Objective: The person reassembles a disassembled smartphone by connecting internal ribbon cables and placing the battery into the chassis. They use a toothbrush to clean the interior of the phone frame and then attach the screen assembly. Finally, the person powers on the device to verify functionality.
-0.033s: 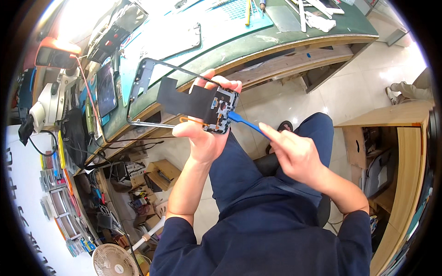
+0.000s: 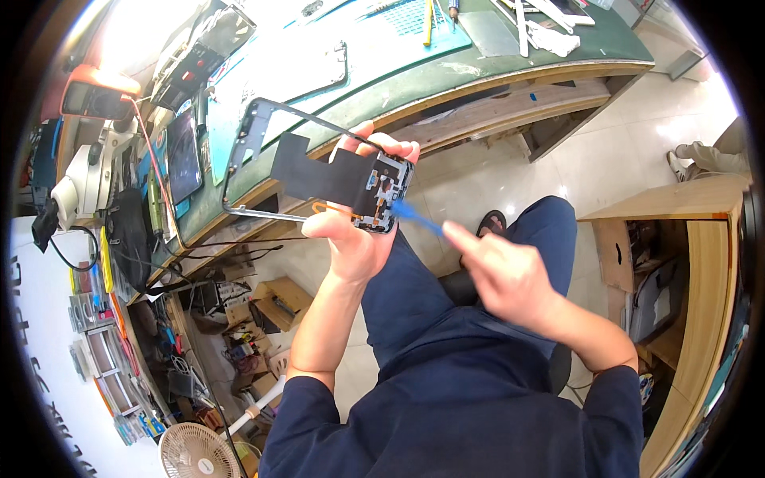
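Opened phone (image 2: 339, 179) — held slantwise, long axis crossing the table's (image 2: 514, 68) near edge — is clasped in your left hand (image 2: 356, 245); your right hand (image 2: 510, 271), closed around a blue tool (image 2: 418, 217), sits farther from the table.

Room on the right, crowding on the left

Between the surface's (image 2: 610, 49) front edge and the right knee (image 2: 554, 211), a hand could pass above the tiled floor (image 2: 510, 177). The right hand (image 2: 510, 275) and blue tool (image 2: 418, 217) bar the nearer side. Leftward, the phone frame (image 2: 248, 139) crosses the surface's edge in view; past it, a dark screen panel (image 2: 184, 155), a multimeter (image 2: 96, 99) and a red cable (image 2: 148, 143) crowd the way.
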Motion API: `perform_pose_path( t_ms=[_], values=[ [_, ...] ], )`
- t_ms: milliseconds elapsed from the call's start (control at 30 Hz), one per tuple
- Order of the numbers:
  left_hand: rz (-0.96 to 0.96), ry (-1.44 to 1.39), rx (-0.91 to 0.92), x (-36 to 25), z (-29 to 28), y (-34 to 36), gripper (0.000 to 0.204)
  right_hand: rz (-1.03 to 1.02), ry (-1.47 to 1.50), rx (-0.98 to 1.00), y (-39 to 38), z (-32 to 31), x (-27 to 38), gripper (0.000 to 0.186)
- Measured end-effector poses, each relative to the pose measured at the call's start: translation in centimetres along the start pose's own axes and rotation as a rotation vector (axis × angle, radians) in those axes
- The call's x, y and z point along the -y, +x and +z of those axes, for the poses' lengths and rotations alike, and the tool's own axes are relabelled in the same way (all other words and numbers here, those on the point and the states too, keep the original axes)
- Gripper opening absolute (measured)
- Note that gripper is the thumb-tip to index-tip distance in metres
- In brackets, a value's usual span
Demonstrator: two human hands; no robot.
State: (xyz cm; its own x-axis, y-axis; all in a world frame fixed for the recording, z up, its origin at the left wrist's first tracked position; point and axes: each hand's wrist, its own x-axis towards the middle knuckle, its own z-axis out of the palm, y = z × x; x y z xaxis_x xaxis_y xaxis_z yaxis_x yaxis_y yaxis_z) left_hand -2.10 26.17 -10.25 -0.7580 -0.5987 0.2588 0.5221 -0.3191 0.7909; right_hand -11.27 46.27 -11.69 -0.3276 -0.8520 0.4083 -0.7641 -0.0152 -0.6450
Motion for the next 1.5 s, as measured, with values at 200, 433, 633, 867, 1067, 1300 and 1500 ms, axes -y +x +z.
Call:
perform_pose_path(
  t_ms=[200,433,633,867,1067,1300,1500],
  values=[
    [-0.204,-0.21,-0.03,-0.8,0.1,-0.3,0.114,-0.041,-0.354,-0.039,0.9,-2.7,-3.0,0.063],
    [-0.405,-0.184,-0.007,-2.3,0.1,-0.8,0.099,-0.061,-0.413,-0.073,0.7,-4.5,-3.2,0.063],
    [-0.647,-0.009,-0.079,-3.6,1.1,-1.0,0.073,-0.209,-0.247,0.094,0.1,-6.6,-3.0,0.056],
    [-0.766,0.117,-0.024,-4.0,1.7,-1.9,0.073,-0.272,-0.338,0.159,0.6,-7.1,-3.1,0.058],
    [-0.871,0.111,-0.081,-4.1,2.2,-2.2,0.074,-0.25,-0.44,0.109,1.5,-7.5,-3.2,0.063],
    [-0.947,0.228,0.047,-4.0,1.9,-2.6,0.09,-0.189,-0.567,-0.124,2.8,-8.4,-6.2,0.061],
    [-0.981,0.097,0.113,-3.9,1.1,-3.2,0.106,-0.21,-0.601,0.003,2.0,-8.6,-5.6,0.061]
  ],
)
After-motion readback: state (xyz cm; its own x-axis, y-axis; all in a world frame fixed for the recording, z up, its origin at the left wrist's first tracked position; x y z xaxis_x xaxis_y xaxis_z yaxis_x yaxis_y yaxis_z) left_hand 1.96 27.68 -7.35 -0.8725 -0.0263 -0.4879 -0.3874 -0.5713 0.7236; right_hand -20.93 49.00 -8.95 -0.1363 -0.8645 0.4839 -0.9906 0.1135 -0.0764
